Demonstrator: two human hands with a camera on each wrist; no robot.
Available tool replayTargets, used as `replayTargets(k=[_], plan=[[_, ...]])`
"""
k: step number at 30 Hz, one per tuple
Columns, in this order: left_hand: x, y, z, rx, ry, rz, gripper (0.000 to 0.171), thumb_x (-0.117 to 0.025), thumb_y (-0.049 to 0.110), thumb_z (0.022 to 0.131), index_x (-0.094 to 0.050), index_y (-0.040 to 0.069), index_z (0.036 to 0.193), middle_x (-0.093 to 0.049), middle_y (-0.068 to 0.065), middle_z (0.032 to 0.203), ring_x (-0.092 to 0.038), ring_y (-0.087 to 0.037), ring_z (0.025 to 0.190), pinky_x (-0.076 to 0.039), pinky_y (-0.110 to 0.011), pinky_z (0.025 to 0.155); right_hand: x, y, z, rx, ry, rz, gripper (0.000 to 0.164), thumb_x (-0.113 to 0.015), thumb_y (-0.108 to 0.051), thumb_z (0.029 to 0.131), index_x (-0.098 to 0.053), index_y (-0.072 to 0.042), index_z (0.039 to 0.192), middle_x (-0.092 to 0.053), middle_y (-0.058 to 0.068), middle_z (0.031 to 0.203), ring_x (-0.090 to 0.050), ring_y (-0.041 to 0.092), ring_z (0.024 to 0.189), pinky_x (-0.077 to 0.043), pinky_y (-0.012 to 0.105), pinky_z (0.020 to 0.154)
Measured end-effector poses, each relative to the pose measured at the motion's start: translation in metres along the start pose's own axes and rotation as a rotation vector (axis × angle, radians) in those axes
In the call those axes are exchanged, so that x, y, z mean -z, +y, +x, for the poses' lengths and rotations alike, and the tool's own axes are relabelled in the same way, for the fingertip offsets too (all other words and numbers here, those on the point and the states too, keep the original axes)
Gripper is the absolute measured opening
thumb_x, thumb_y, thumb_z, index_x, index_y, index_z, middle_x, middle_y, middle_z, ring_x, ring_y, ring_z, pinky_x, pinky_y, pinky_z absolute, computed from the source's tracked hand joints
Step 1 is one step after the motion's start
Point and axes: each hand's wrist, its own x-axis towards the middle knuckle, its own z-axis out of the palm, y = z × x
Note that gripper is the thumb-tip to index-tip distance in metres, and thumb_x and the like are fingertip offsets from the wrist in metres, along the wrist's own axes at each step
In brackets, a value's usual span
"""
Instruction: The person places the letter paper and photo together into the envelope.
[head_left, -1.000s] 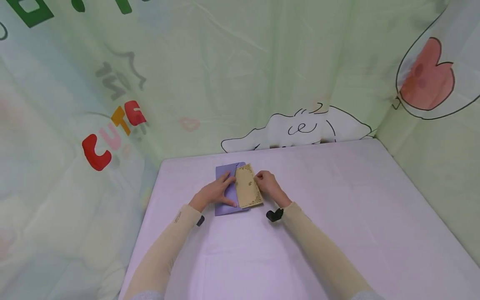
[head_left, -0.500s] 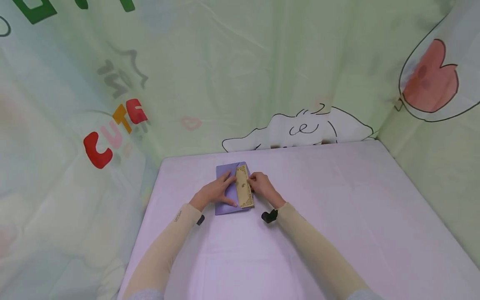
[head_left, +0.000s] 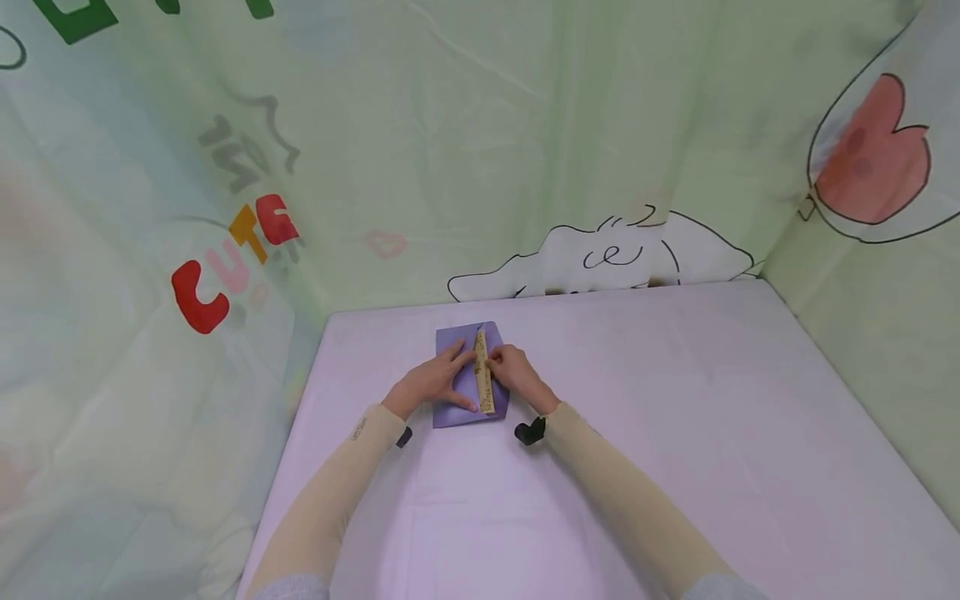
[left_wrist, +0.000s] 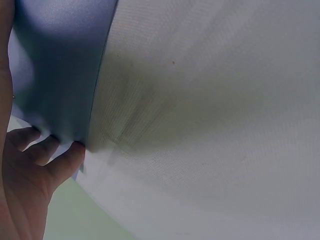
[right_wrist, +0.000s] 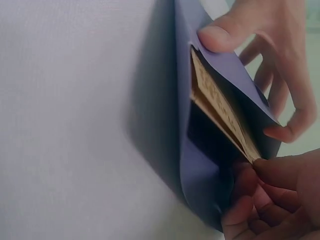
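In the head view a purple envelope [head_left: 450, 383] lies flat near the table's back edge, its mouth and flap towards the right. A gold patterned card [head_left: 483, 371] is partly inside, with a narrow strip showing. My left hand [head_left: 429, 383] rests on the envelope, thumb and forefinger spread along the mouth. The right wrist view shows the mouth gaping around the gold card [right_wrist: 220, 100], the left thumb at one end of the front panel and a finger at the other. My right hand [head_left: 516, 369] pinches the card's outer edge between thumb and fingers.
A pale pink-white cloth covers the table [head_left: 675, 400]. Printed curtains [head_left: 420, 150] hang behind it and at both sides, close to the table's edges. A small black device [head_left: 531, 431] sits on the right wrist.
The gold card has slid left into the envelope, so a wide face has become a narrow strip. The right hand has moved left with it; the left hand has stayed put on the envelope.
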Motion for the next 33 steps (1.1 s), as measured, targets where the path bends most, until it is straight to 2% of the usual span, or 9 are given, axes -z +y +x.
replayTargets(k=[12, 16, 21, 24, 28, 33], plan=[[0.000, 0.002, -0.001, -0.002, 0.001, -0.003, 0.101, -0.075, 0.070, 0.074, -0.031, 0.025, 0.153, -0.019, -0.024, 0.165, -0.034, -0.040, 0.148, -0.042, -0.047, 0.113, -0.015, -0.003, 0.004, 0.038, 0.012, -0.078, 0.014, -0.063, -0.010, 0.097, -0.070, 0.002, 0.096, -0.071, 0.013, 0.090, -0.060, 0.018, 0.075, -0.049, 0.025, 0.065], [0.001, 0.002, -0.001, -0.011, 0.012, 0.006, 0.102, -0.077, 0.068, 0.074, -0.031, 0.024, 0.153, -0.019, -0.026, 0.164, -0.034, -0.040, 0.148, -0.042, -0.047, 0.113, -0.017, -0.005, 0.005, 0.085, 0.038, -0.125, 0.012, -0.064, -0.008, 0.095, -0.069, 0.001, 0.094, -0.071, 0.013, 0.089, -0.062, 0.020, 0.076, -0.052, 0.031, 0.068], [0.001, 0.003, 0.000, -0.006, -0.002, 0.013, 0.106, -0.076, 0.068, 0.074, -0.027, 0.024, 0.157, -0.016, -0.024, 0.166, -0.032, -0.039, 0.149, -0.040, -0.047, 0.115, -0.018, -0.007, 0.005, 0.156, 0.040, -0.226, 0.014, -0.058, -0.008, 0.098, -0.066, -0.001, 0.088, -0.068, 0.012, 0.082, -0.056, 0.020, 0.070, -0.050, 0.034, 0.066], [0.001, 0.004, 0.000, 0.002, -0.010, 0.013, 0.109, -0.075, 0.070, 0.074, -0.025, 0.024, 0.159, -0.015, -0.024, 0.166, -0.031, -0.038, 0.150, -0.039, -0.047, 0.115, -0.017, -0.008, 0.004, 0.160, 0.032, -0.256, 0.015, -0.056, -0.009, 0.098, -0.064, -0.002, 0.087, -0.066, 0.012, 0.080, -0.052, 0.019, 0.067, -0.048, 0.035, 0.063], [0.000, 0.005, 0.000, 0.000, -0.006, 0.023, 0.107, -0.075, 0.070, 0.074, -0.028, 0.024, 0.158, -0.017, -0.025, 0.165, -0.032, -0.038, 0.149, -0.039, -0.047, 0.116, -0.014, 0.001, 0.001, 0.128, 0.038, -0.225, 0.013, -0.059, -0.012, 0.097, -0.064, -0.001, 0.095, -0.069, 0.013, 0.087, -0.058, 0.020, 0.071, -0.050, 0.034, 0.063], [0.004, 0.008, -0.003, 0.010, -0.025, 0.056, 0.104, -0.073, 0.072, 0.074, -0.031, 0.027, 0.157, -0.018, -0.024, 0.166, -0.032, -0.037, 0.149, -0.042, -0.047, 0.113, -0.002, 0.017, -0.008, 0.115, 0.041, -0.094, 0.018, -0.059, -0.016, 0.098, -0.064, 0.000, 0.105, -0.071, 0.014, 0.095, -0.062, 0.019, 0.077, -0.051, 0.030, 0.066]])
